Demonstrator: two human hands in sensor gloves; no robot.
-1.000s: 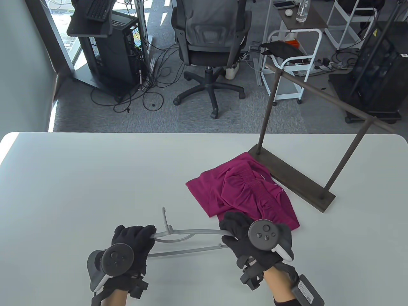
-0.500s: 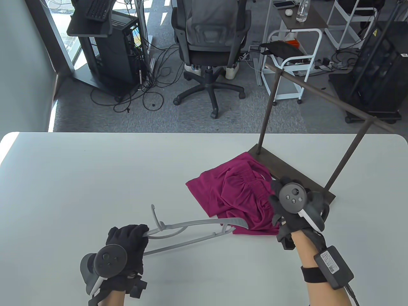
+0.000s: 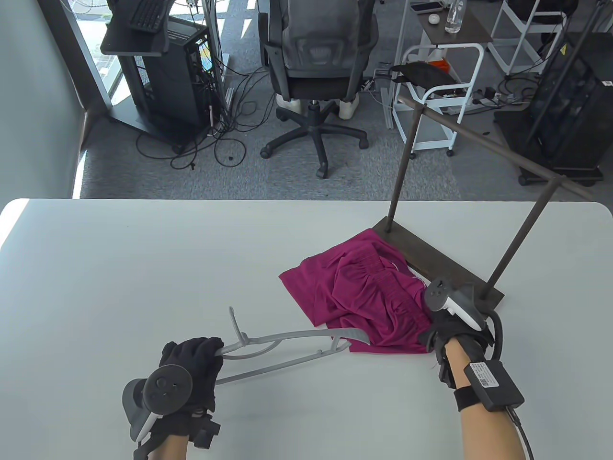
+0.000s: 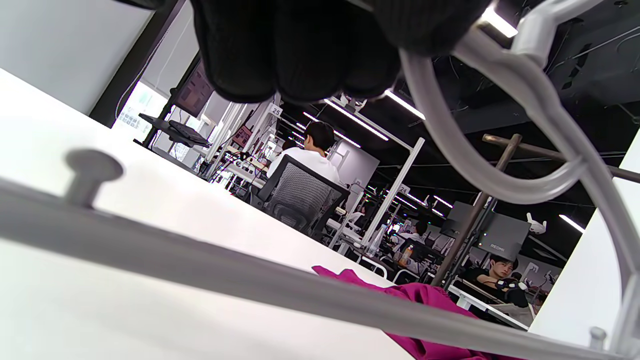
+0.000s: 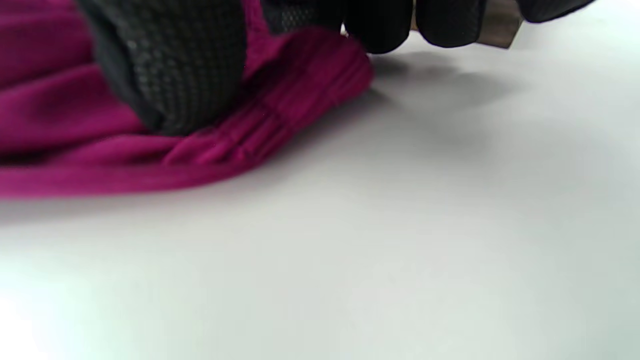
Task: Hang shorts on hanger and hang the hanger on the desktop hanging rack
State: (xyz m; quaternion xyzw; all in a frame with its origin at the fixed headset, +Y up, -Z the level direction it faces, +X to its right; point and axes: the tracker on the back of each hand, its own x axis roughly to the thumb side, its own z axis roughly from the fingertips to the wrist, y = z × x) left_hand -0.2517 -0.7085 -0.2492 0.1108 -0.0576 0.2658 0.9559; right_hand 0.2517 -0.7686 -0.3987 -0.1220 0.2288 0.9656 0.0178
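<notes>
The grey plastic hanger (image 3: 287,342) lies low over the white table (image 3: 143,268). My left hand (image 3: 208,352) grips its left end just beside the hook (image 3: 235,323); in the left wrist view the curled fingers (image 4: 300,60) wrap the grey hanger (image 4: 500,165). The hanger's right tip overlaps the near edge of the crumpled magenta shorts (image 3: 368,292). My right hand (image 3: 443,335) is at the shorts' near right corner. In the right wrist view its thumb (image 5: 170,75) presses the magenta shorts (image 5: 280,125) against the fingers (image 5: 380,25) behind the edge.
The dark desktop rack stands at the right, its base (image 3: 445,270) touching the far side of the shorts and its bar (image 3: 493,148) high above. An office chair (image 3: 316,62) and carts stand beyond the table's far edge.
My right hand let go of the hanger's right end, moved right to the shorts and now pinches their corner. My left hand drew the hanger slightly left.
</notes>
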